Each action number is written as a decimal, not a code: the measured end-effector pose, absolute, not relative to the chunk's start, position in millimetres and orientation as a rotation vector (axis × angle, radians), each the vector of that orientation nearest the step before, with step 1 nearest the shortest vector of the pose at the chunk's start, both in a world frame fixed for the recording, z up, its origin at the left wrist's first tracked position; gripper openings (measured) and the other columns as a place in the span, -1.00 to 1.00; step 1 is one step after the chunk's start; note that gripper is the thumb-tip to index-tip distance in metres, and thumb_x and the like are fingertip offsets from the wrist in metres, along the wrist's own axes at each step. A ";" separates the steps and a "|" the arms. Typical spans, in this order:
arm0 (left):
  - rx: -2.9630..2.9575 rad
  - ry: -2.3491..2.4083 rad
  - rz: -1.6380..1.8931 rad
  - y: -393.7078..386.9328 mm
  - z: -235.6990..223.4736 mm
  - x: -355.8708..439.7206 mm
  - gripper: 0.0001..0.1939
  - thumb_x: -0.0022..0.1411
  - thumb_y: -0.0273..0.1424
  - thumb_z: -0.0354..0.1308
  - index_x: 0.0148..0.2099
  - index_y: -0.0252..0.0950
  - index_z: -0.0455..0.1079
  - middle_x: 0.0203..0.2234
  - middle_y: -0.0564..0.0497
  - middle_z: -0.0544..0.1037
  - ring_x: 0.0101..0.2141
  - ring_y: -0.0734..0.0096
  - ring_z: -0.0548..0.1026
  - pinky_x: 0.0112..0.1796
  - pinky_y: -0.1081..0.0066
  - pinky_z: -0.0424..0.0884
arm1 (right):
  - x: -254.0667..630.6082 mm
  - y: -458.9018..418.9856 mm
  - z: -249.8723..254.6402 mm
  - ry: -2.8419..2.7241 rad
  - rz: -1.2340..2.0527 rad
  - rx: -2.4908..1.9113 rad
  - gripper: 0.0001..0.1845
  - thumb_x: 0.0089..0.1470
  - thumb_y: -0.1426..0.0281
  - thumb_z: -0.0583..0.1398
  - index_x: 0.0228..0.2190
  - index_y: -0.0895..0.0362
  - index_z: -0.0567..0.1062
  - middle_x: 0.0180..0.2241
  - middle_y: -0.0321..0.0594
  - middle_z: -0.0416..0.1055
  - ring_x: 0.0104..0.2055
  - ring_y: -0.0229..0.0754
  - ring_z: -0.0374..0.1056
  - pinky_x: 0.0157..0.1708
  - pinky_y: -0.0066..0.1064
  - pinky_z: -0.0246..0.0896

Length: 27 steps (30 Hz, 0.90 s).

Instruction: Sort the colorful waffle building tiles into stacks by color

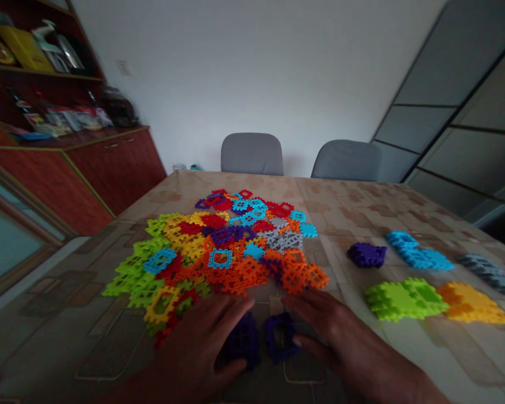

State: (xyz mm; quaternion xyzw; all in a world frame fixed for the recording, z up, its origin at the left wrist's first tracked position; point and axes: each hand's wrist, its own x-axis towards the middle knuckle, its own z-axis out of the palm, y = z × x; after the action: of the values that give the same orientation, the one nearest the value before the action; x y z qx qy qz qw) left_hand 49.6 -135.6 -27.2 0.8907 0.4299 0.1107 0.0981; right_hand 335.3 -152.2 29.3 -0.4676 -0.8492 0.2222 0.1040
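Near the table's front edge, two dark purple interlocking plastic tiles lie between my hands. The left purple tile (244, 339) looks solid or latticed; shadow hides its detail. A large opening shows in the right purple tile (273, 338). My left hand (206, 331) curves beside the left tile, fingers stretched forward and thumb apart at its near edge. With fingers extended over the far side of the right tile, my right hand (326, 322) has its thumb tip at that tile's right edge. Beyond both hands spreads a heap of mixed-colour tiles (235, 269).
Sorted stacks stand at right: purple (366, 255), blue (421, 252), green (404, 300), yellow-orange (473, 303) and grey (490, 274). Two grey chairs (251, 153) are behind the patterned table (340, 196). A wooden cabinet (113, 160) stands at left.
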 end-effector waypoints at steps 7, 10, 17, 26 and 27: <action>2.651 1.213 0.260 -138.4 -18.2 52.0 -0.23 0.12 -0.31 0.33 0.35 -0.01 0.19 0.13 -0.11 0.51 0.07 -0.05 0.50 0.06 0.06 0.46 | 326.6 -156.4 25.6 -2.533 0.759 -1.343 -0.15 0.01 0.37 0.42 0.28 0.15 0.27 0.27 0.03 0.28 0.28 0.12 0.20 0.26 -0.08 0.15; 2.644 1.177 0.252 -139.5 -22.4 51.2 -0.20 0.13 -0.32 0.33 0.38 -0.01 0.14 0.14 -0.11 0.50 0.08 -0.03 0.48 0.07 0.08 0.44 | 320.3 -156.3 24.6 -2.565 0.781 -1.349 -0.02 -0.08 0.40 0.47 0.30 0.22 0.23 0.28 0.09 0.26 0.30 0.16 0.16 0.29 -0.05 0.08; 2.621 1.177 0.205 -141.8 -33.2 53.4 -0.04 0.04 -0.36 0.38 0.42 0.02 0.04 0.20 -0.06 0.45 0.12 -0.10 0.40 0.14 -0.06 0.28 | 313.8 -153.2 15.4 -2.562 0.855 -1.399 0.06 -0.12 0.49 0.47 0.34 0.19 0.17 0.29 0.11 0.24 0.32 0.18 0.14 0.33 0.03 -0.03; 2.635 1.192 0.188 -140.1 -25.5 59.2 -0.05 -0.03 -0.52 0.24 0.41 -0.06 0.08 0.19 -0.12 0.46 0.13 -0.16 0.40 0.12 -0.12 0.28 | 317.1 -151.1 -6.0 -2.583 0.784 -1.325 0.13 -0.08 0.45 0.44 0.38 0.17 0.02 0.29 0.11 0.23 0.30 0.14 0.16 0.32 0.01 -0.01; 2.629 1.189 0.190 -139.8 -23.7 59.8 -0.05 -0.03 -0.52 0.25 0.41 -0.07 0.08 0.20 -0.13 0.45 0.13 -0.17 0.40 0.12 -0.12 0.29 | 317.6 -151.6 -4.8 -2.585 0.791 -1.324 0.13 -0.08 0.45 0.44 0.39 0.16 0.02 0.29 0.12 0.23 0.30 0.15 0.16 0.31 0.01 -0.01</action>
State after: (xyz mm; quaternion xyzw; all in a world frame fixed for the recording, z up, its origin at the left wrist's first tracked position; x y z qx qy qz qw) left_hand 59.8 -139.8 -23.7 0.9020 0.4081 0.0651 0.1247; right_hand 317.6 -151.6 -4.8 -0.4389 -0.8569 0.2621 0.0657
